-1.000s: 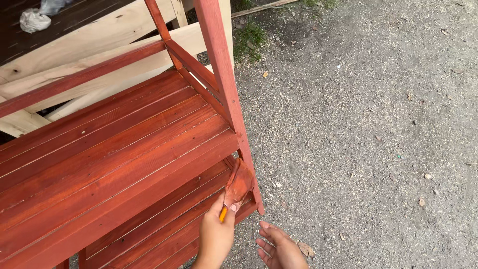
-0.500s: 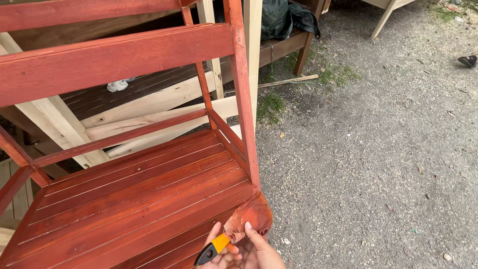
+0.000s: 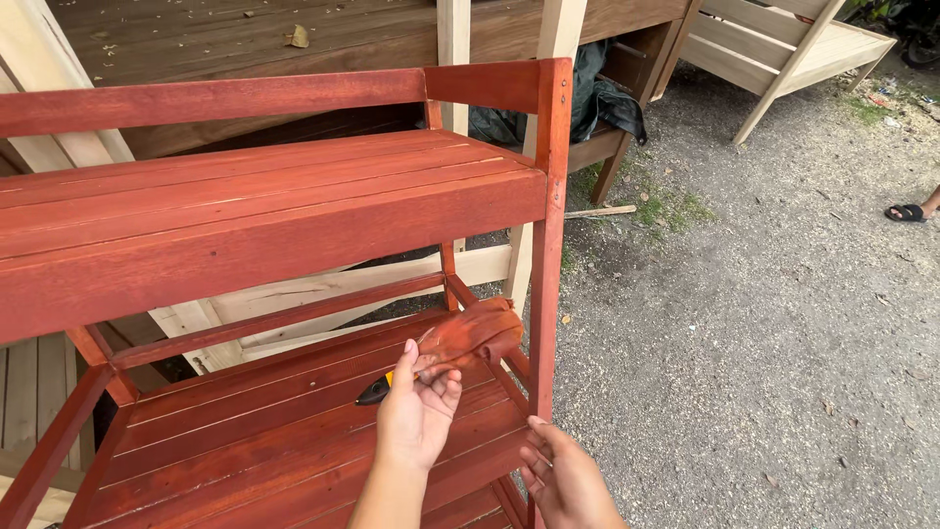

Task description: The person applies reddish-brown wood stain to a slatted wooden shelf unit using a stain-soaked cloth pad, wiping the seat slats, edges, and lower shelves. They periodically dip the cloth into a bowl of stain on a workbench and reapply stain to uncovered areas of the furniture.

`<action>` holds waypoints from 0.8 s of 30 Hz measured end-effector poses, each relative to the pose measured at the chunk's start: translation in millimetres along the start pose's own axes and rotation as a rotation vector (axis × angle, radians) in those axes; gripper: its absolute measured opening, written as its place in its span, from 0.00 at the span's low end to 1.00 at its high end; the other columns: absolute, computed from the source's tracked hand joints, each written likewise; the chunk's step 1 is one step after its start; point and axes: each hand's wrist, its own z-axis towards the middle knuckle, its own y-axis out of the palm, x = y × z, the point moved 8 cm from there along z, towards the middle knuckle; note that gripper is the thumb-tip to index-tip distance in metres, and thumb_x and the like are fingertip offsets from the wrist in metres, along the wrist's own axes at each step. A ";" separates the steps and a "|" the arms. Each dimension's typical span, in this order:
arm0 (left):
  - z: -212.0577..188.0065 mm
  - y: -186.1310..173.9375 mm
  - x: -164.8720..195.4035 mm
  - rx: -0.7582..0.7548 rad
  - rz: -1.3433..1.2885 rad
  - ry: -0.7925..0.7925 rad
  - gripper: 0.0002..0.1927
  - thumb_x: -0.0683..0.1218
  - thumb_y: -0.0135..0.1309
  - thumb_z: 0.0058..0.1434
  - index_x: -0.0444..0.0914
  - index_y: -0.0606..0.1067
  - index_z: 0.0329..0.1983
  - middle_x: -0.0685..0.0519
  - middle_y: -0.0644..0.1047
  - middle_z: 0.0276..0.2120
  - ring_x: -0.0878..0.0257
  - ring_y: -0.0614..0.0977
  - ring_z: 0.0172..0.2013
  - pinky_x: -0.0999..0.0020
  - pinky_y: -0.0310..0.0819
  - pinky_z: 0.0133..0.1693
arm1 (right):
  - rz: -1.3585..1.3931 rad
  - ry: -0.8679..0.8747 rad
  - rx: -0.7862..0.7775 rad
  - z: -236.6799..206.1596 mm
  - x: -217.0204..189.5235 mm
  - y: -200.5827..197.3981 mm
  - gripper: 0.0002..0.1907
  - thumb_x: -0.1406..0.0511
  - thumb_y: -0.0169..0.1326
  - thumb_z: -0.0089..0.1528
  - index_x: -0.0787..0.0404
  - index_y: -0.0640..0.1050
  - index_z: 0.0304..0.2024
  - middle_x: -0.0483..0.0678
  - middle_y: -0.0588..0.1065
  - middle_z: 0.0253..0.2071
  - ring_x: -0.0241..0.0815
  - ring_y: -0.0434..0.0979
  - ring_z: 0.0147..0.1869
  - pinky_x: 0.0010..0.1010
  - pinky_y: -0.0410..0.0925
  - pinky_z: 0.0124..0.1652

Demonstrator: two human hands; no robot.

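Red-stained rag [image 3: 468, 336] pinched in the left hand [image 3: 419, 411] fingers; right hand [image 3: 566, 480] fingers half-curled, holding nothing, beside the shelf post [image 3: 546, 294].

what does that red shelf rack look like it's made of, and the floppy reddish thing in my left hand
The red slatted shelf rack looks like solid wood under a red-brown stain: grain and board seams show through. The floppy reddish pad in the left hand seems to be stain-soaked cloth or sponge; it folds softly, but which one is unclear.

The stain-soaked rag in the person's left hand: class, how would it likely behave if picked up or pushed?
The rag droops in folds from the left hand, so it is probably floppy and light. Its red-brown staining suggests it may smear. Pushed across the red shelf, it would likely bunch, not roll.
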 end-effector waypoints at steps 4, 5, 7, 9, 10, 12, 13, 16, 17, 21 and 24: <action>40.6 73.4 10.6 -0.158 -0.160 0.057 0.16 0.53 0.55 0.65 0.40 0.78 0.49 0.52 0.78 0.29 0.62 0.81 0.28 0.71 0.80 0.31 | 0.116 -0.074 0.018 6.4 -29.5 8.8 0.18 0.60 0.59 0.61 0.58 0.76 0.52 0.44 0.73 0.46 0.41 0.69 0.48 0.37 0.65 0.50; 46.7 85.4 6.1 -0.152 -0.183 0.061 0.15 0.53 0.54 0.64 0.40 0.77 0.49 0.51 0.78 0.30 0.62 0.81 0.28 0.71 0.81 0.32 | 0.118 -0.085 0.034 6.7 -33.0 9.7 0.17 0.60 0.58 0.62 0.58 0.75 0.52 0.45 0.73 0.46 0.42 0.70 0.49 0.37 0.65 0.50; 50.3 98.7 -6.7 -0.138 -0.239 0.049 0.15 0.52 0.54 0.66 0.39 0.76 0.49 0.49 0.79 0.32 0.61 0.82 0.29 0.71 0.81 0.33 | 0.125 -0.109 0.072 4.6 -38.9 9.2 0.17 0.60 0.56 0.63 0.58 0.75 0.52 0.46 0.72 0.47 0.42 0.70 0.50 0.37 0.66 0.50; 53.1 108.3 -19.3 -0.125 -0.311 0.027 0.15 0.51 0.54 0.69 0.36 0.74 0.50 0.49 0.80 0.34 0.60 0.83 0.31 0.71 0.81 0.34 | 0.154 -0.125 0.059 1.6 -46.0 11.1 0.17 0.61 0.54 0.63 0.58 0.76 0.52 0.46 0.71 0.47 0.42 0.70 0.50 0.37 0.66 0.51; 53.2 111.7 -23.1 -0.132 -0.318 0.049 0.14 0.51 0.55 0.70 0.36 0.73 0.50 0.49 0.79 0.33 0.61 0.83 0.31 0.71 0.81 0.34 | 0.169 -0.133 0.054 0.0 -49.1 10.9 0.17 0.61 0.53 0.63 0.58 0.76 0.53 0.46 0.71 0.48 0.43 0.71 0.50 0.37 0.67 0.52; 53.7 116.5 -27.5 -0.152 -0.334 0.097 0.12 0.49 0.56 0.71 0.37 0.71 0.50 0.49 0.78 0.33 0.62 0.82 0.30 0.71 0.81 0.33 | 0.156 -0.120 0.086 -1.5 -54.3 7.6 0.16 0.60 0.53 0.64 0.58 0.75 0.53 0.46 0.70 0.48 0.43 0.70 0.51 0.37 0.66 0.52; 52.9 117.6 -29.2 -0.166 -0.256 0.119 0.12 0.49 0.55 0.69 0.38 0.72 0.50 0.49 0.79 0.32 0.61 0.82 0.29 0.71 0.81 0.32 | 0.147 -0.114 0.103 -2.0 -56.9 4.9 0.16 0.60 0.53 0.65 0.58 0.74 0.54 0.46 0.70 0.49 0.43 0.69 0.51 0.37 0.66 0.53; 49.8 108.7 -31.8 -0.147 -0.041 0.141 0.13 0.48 0.53 0.65 0.38 0.73 0.50 0.49 0.80 0.31 0.60 0.83 0.27 0.70 0.81 0.29 | 0.121 -0.137 0.111 0.7 -65.1 1.2 0.17 0.60 0.52 0.65 0.57 0.75 0.55 0.45 0.70 0.49 0.41 0.69 0.52 0.35 0.65 0.52; 47.4 100.1 -33.1 -0.106 0.014 0.116 0.13 0.48 0.52 0.64 0.38 0.74 0.49 0.47 0.80 0.31 0.60 0.83 0.27 0.70 0.81 0.30 | 0.123 -0.131 0.109 2.5 -65.8 0.7 0.17 0.60 0.52 0.65 0.57 0.74 0.55 0.45 0.69 0.49 0.41 0.69 0.52 0.35 0.65 0.52; 33.2 67.1 -21.1 0.000 -0.028 0.091 0.11 0.48 0.54 0.66 0.38 0.70 0.45 0.46 0.80 0.32 0.59 0.84 0.30 0.67 0.84 0.35 | 0.131 -0.114 0.086 16.1 -72.2 3.7 0.17 0.60 0.53 0.65 0.57 0.74 0.56 0.45 0.68 0.49 0.42 0.69 0.52 0.35 0.66 0.52; 24.6 73.4 -4.0 -0.105 -0.152 0.175 0.10 0.41 0.55 0.63 0.38 0.70 0.46 0.51 0.81 0.37 0.61 0.87 0.38 0.68 0.86 0.42 | 0.103 -0.109 0.063 26.7 -82.7 3.6 0.18 0.60 0.53 0.65 0.58 0.73 0.56 0.46 0.68 0.50 0.43 0.69 0.52 0.36 0.66 0.52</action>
